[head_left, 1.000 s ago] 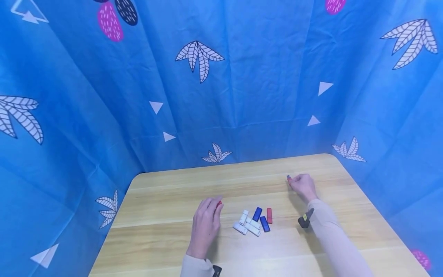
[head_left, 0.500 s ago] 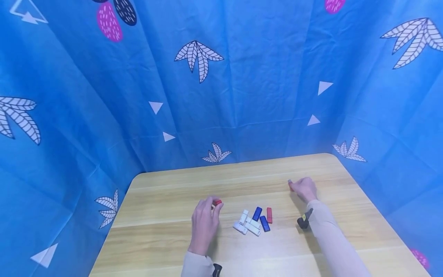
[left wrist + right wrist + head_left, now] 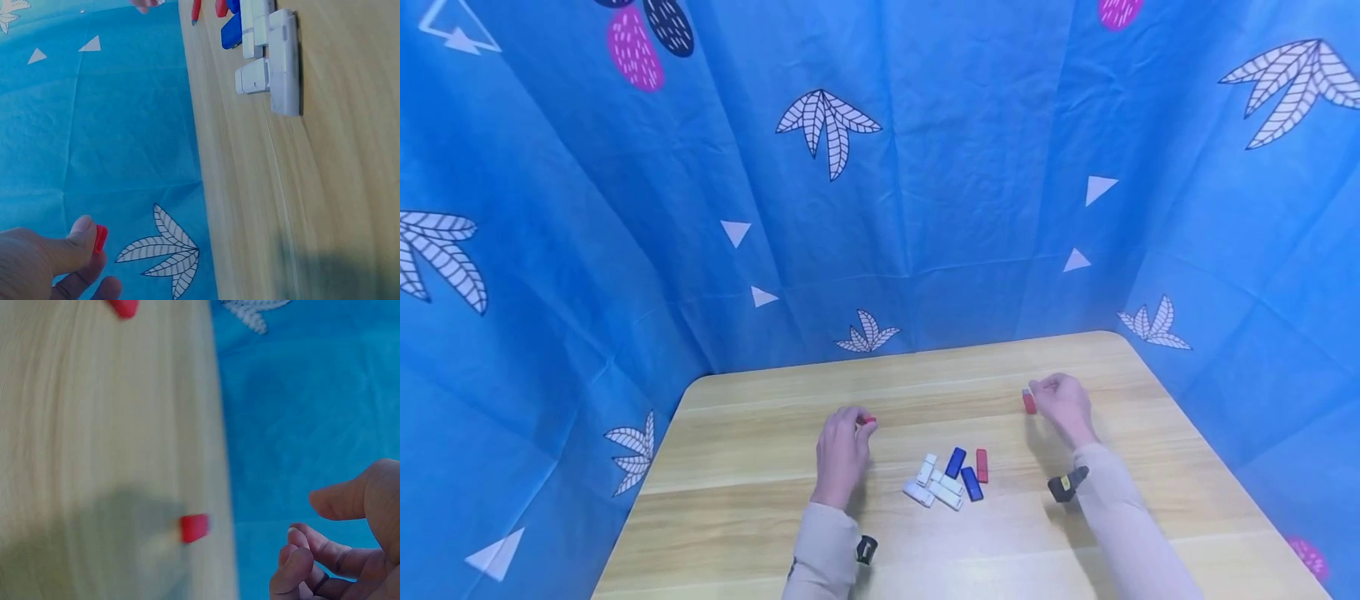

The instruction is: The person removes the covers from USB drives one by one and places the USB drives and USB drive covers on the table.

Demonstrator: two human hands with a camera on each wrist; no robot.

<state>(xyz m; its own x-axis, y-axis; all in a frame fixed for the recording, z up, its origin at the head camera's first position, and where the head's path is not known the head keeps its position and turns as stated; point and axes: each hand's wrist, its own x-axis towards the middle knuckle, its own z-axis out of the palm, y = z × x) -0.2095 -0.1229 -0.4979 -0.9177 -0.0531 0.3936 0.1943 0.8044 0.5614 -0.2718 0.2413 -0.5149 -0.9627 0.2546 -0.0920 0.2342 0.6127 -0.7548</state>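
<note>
In the head view, my left hand [image 3: 840, 454] is raised over the middle-left of the table. Its thumb and fingers pinch a small red cap [image 3: 101, 239], mostly covered by the fingers. My right hand [image 3: 1063, 406] is at the right, holding nothing, with thumb and fingers parted in the right wrist view. Just left of its fingertips, a red USB stick [image 3: 1029, 402] with a grey end lies on the table. Between the hands are another red USB stick [image 3: 982, 466], blue USB sticks [image 3: 972, 483] and several white USB sticks [image 3: 918, 492], close together and partly overlapping.
The wooden table [image 3: 730, 467] has rounded far corners. A blue patterned curtain [image 3: 970, 167] hangs behind it and along both sides. Black wrist cameras [image 3: 867, 550] sit on both forearms.
The right hand has let go of the red USB stick, now on the table, and moved slightly away from it. The left hand has shifted a little farther from the body with the red cap.
</note>
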